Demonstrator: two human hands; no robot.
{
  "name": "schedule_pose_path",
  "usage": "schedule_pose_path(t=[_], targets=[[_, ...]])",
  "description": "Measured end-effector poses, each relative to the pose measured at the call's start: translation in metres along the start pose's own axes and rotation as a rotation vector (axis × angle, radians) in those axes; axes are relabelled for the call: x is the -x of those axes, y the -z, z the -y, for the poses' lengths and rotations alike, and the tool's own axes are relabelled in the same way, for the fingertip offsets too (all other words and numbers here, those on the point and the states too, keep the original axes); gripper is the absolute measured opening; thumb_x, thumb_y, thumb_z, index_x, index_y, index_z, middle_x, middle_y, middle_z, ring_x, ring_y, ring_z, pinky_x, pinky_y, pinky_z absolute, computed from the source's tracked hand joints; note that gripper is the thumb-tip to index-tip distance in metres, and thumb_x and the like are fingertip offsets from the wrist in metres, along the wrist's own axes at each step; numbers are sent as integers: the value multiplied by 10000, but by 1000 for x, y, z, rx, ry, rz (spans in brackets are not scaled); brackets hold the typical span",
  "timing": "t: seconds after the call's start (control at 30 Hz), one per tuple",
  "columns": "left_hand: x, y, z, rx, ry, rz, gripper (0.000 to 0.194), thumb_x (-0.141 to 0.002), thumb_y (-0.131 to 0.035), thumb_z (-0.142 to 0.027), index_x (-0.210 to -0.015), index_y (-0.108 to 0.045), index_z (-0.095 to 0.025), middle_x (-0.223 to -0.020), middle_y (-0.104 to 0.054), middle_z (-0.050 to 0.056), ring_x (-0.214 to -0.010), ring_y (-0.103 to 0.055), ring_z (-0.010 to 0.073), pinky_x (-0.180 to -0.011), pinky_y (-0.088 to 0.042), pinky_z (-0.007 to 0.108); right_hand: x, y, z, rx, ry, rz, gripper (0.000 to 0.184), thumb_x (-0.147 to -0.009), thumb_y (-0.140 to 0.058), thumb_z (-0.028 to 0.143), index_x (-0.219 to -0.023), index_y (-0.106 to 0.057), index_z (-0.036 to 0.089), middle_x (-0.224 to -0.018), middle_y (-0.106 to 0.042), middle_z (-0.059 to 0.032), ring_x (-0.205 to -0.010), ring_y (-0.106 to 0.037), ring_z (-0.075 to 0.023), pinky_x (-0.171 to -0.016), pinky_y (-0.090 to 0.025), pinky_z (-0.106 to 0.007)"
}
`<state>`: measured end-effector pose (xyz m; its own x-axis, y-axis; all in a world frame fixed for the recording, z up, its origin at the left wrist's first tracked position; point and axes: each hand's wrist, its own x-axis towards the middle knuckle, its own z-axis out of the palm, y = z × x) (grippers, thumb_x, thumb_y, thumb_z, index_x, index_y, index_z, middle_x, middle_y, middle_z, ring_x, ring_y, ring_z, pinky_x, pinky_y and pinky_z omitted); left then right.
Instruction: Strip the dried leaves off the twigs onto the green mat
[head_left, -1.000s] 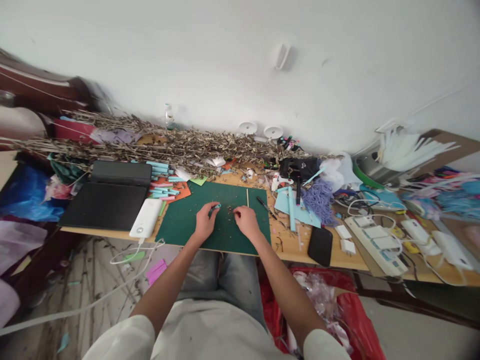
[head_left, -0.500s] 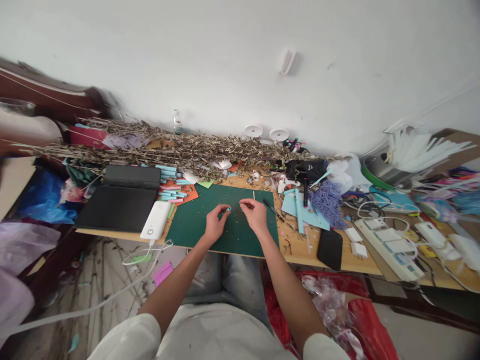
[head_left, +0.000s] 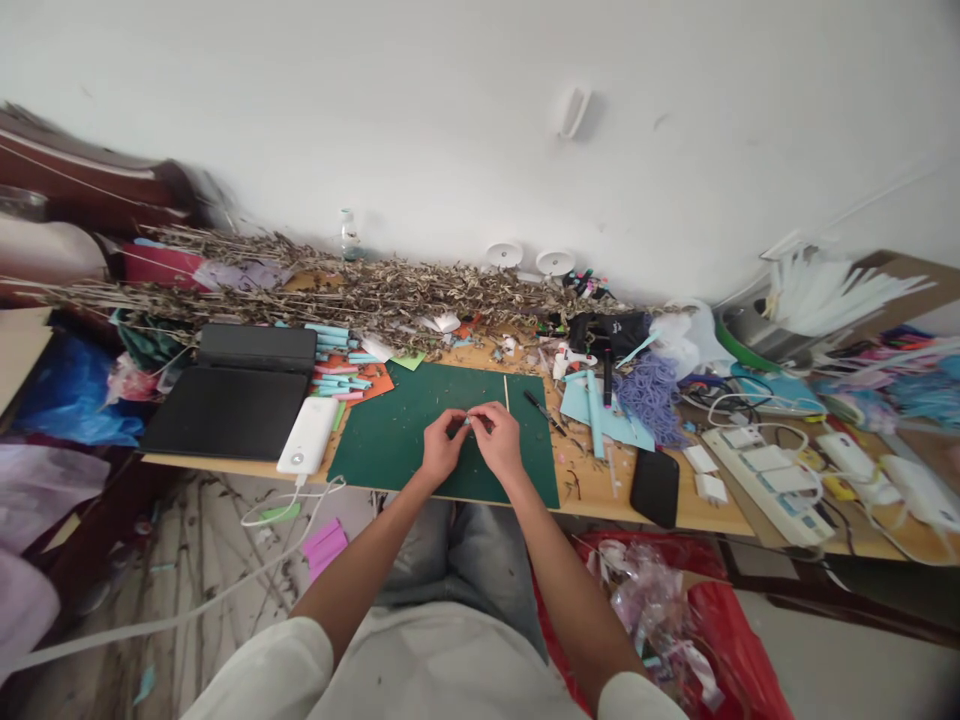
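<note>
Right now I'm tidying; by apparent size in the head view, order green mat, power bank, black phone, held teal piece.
Green mat
Power bank and black phone: too alike to rank
Teal piece, partly hidden

Looks like makeshift craft corner, seemingly in home. Marked as craft space by green cutting mat (head_left: 382, 440) on wooden table (head_left: 697, 514), rolled blue paper tubes (head_left: 331, 341), pen (head_left: 544, 412), tangled purple strands (head_left: 651, 395), dried plant stems (head_left: 405, 288) heaped along white wall (head_left: 420, 120). Made homelike by dark red wooden furniture (head_left: 82, 182) at left, phone (head_left: 655, 488), crowded power strip (head_left: 766, 488), red bag (head_left: 733, 645) of scraps below table.
</note>
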<state>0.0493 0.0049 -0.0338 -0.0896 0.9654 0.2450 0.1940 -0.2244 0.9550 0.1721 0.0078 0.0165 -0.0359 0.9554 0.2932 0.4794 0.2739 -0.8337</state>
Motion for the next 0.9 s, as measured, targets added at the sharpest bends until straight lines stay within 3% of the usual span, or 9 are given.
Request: schedule_pose_path(t=[0.23,0.43,0.7,0.9], targets=[[1,1,1,21,23,-29,125,-820,-572,-218,-937,-601,-185,-866,-670,38,-797,-637,152,-777,-526,304,8,-6,2,7,10,0,188,-837,-560,318,-897,-690,196,-912,-662,-62,-812,-628,-166,-733,-523,-273],[1,1,1,2,1,-24,116,-826,-583,-236,-930,-602,-190,-869,-670,29,-796,-637,147,-778,-526,295,0,-11,-3,-90,-115,-9,169,-810,-547,307,-864,-662,195,-801,-680,-38,-718,-632,-164,-678,-510,-263],[1,0,3,-19,-1,-33,135,-821,-594,-248,-944,-602,-192,-871,-672,21,-791,-637,143,-776,-521,292,-17,-5,-15,-180,-190,177,196,-757,-577,331,-825,-696,191,-679,-678,-5,-597,-601,-146,-571,-467,-238],[0,1,1,-17,-4,-29,132,-807,-614,-256,-919,-617,-188,-848,-676,14,-778,-637,143,-763,-515,278,-21,4,-6,-57,-143,169,165,-758,-598,325,-741,-703,199,-688,-698,-7,-634,-620,-153,-617,-456,-244]])
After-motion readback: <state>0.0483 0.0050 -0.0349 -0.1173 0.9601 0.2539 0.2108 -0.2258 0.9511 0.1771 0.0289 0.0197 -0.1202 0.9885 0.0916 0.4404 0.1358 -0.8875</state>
